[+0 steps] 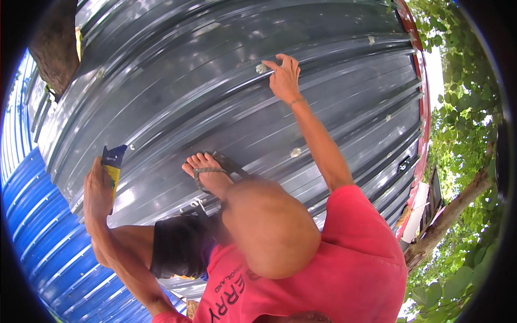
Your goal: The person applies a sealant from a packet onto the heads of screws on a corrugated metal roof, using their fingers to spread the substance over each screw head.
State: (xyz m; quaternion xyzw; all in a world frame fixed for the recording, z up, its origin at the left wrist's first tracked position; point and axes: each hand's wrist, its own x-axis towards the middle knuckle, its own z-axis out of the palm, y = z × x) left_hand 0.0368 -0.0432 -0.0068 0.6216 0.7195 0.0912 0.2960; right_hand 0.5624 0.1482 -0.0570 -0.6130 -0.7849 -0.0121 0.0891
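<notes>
Progress, judging by what shows: partway through. Off-white, rough-edged lump (261, 69) sits on the dark grey ribbed metal sheet (134, 102), upper middle of frame, and looks like the spot being worked. Similar pale dab (295, 153) near centre; another pale blob (371, 40) upper right, plus a smaller pale spot (388, 118) right of centre. Those look done, or at least placed. How many spots are left: can't tell from this view.

Right hand (285, 81): half open, fingers loosely bent, digit tip at the lump's right edge, apparently touching. Not wrapped around anything.

Left hand (98, 185): left of frame, fingers closed around a flat dark-blue-and-yellow packet (112, 158), blue end up, edge uneven.

Containers: that packet is the only likely one I see. Contents hidden, fill level unknown.

Nearby: sandalled bare foot (207, 169) on the sheet, mid-frame; bright blue ribbed sheet (32, 215) lower left.
</notes>
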